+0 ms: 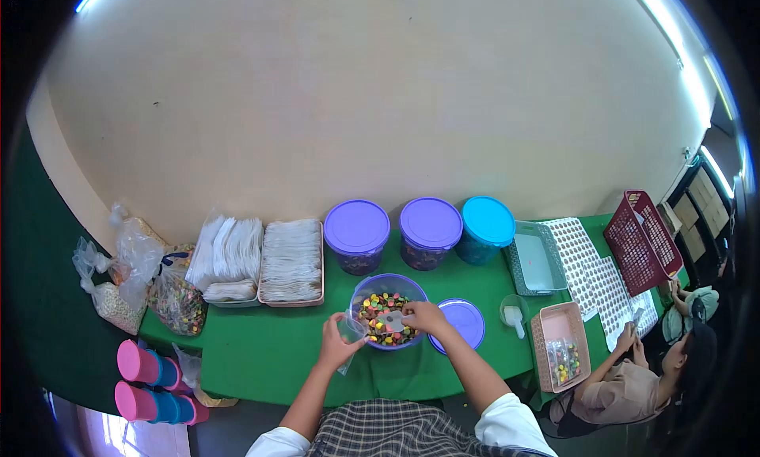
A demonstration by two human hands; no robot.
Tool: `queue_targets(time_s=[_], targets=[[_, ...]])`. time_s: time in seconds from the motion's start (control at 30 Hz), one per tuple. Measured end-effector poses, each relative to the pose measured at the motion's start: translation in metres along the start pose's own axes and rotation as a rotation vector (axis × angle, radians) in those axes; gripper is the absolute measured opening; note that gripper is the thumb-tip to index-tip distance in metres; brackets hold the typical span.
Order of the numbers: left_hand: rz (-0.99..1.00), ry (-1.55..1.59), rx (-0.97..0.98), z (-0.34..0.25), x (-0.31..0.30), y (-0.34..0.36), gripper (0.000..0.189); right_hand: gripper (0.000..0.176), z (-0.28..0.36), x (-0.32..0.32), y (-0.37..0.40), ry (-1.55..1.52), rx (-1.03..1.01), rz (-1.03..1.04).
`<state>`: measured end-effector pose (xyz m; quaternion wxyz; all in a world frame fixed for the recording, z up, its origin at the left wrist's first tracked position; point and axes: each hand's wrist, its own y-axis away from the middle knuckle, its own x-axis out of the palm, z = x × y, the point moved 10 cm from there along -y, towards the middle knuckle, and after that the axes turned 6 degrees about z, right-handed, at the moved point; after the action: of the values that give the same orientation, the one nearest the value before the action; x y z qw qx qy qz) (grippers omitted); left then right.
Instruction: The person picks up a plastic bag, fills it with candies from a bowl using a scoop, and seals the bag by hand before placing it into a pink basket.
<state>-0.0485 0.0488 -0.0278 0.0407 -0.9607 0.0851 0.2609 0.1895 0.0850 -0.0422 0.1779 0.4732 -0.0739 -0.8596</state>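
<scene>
An open purple tub (419, 287) of multicoloured pieces (372, 305) stands near the table's front. My left hand (339, 344) holds a clear plastic bag (350, 329) open at the tub's left rim. Over the tub, my right hand (425, 317) is closed on a whitish translucent scoop (392, 321), which rests among the pieces. A purple lid (462, 324) lies flat on the green cloth, just right of the tub.
Behind stand two purple-lidded tubs (357, 226) (431, 223) and a blue-lidded one (488, 221). Packet baskets (291, 302) and filled bags (178, 298) are left. Rightward are a pink basket (541, 354), sticker sheets (578, 259), a maroon basket (640, 243) and a seated person (625, 390).
</scene>
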Motion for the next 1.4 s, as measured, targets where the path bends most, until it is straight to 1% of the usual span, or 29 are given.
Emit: queue_targets(time_s=[0.07, 0.2, 0.27, 0.37, 0.4, 0.47, 0.5, 0.57, 0.8, 0.9, 0.97, 1.07, 1.1, 1.17, 1.2, 1.27, 1.3, 1.37, 1.4], targets=[[-0.063, -0.165, 0.163, -0.017, -0.002, 0.000, 0.080, 0.031, 0.000, -0.018, 0.007, -0.052, -0.017, -0.069], [-0.050, -0.229, 0.223, -0.041, -0.003, -0.011, 0.078, 0.032, -0.013, -0.043, 0.011, -0.110, -0.048, -0.119], [-0.011, -0.294, 0.242, -0.050, 0.003, -0.016, 0.078, 0.032, -0.004, -0.070, 0.023, -0.133, -0.015, -0.159], [0.003, -0.270, 0.247, -0.070, 0.006, -0.025, 0.076, 0.030, 0.032, -0.109, 0.043, -0.074, 0.018, -0.177], [0.008, -0.271, 0.249, -0.074, 0.009, -0.028, 0.076, 0.030, 0.036, -0.108, 0.045, -0.077, 0.022, -0.178], [0.017, -0.253, 0.291, -0.082, 0.016, -0.030, 0.076, 0.026, 0.060, -0.111, 0.049, 0.036, -0.099, -0.240], [0.020, -0.253, 0.296, -0.085, 0.019, -0.031, 0.076, 0.026, 0.064, -0.111, 0.050, 0.036, -0.095, -0.246], [-0.014, -0.260, 0.300, -0.090, 0.020, -0.030, 0.075, 0.023, 0.079, -0.121, 0.057, 0.237, -0.135, -0.361], [-0.051, -0.308, 0.275, -0.090, 0.021, -0.029, 0.077, 0.023, 0.089, -0.120, 0.063, 0.277, -0.172, -0.410], [-0.065, -0.311, 0.284, -0.089, 0.021, -0.030, 0.078, 0.024, 0.087, -0.120, 0.064, 0.233, -0.170, -0.411], [-0.071, -0.273, 0.277, -0.086, 0.020, -0.028, 0.078, 0.023, 0.067, -0.116, 0.060, 0.039, -0.082, -0.345], [-0.088, -0.342, 0.298, -0.086, 0.020, -0.026, 0.082, 0.023, 0.051, -0.113, 0.060, -0.029, -0.071, -0.355], [-0.095, -0.343, 0.300, -0.085, 0.019, -0.027, 0.082, 0.023, 0.048, -0.112, 0.060, -0.026, -0.078, -0.358], [-0.110, -0.337, 0.320, -0.084, 0.019, -0.026, 0.081, 0.024, 0.032, -0.108, 0.059, -0.142, -0.031, -0.372], [-0.115, -0.339, 0.320, -0.085, 0.017, -0.026, 0.081, 0.024, 0.026, -0.100, 0.053, -0.142, -0.036, -0.372], [-0.126, -0.224, 0.180, -0.070, 0.007, -0.026, 0.083, 0.031, 0.013, -0.088, 0.044, 0.115, 0.065, -0.440], [-0.127, -0.228, 0.179, -0.064, 0.009, -0.023, 0.083, 0.031, 0.017, -0.081, 0.045, 0.112, 0.063, -0.439], [-0.321, -0.149, 0.246, -0.055, -0.005, -0.011, 0.089, 0.032, 0.078, -0.090, 0.077, 0.297, -0.293, -0.860], [-0.319, -0.152, 0.249, -0.057, -0.003, -0.013, 0.089, 0.032, 0.091, -0.081, 0.075, 0.295, -0.291, -0.863]])
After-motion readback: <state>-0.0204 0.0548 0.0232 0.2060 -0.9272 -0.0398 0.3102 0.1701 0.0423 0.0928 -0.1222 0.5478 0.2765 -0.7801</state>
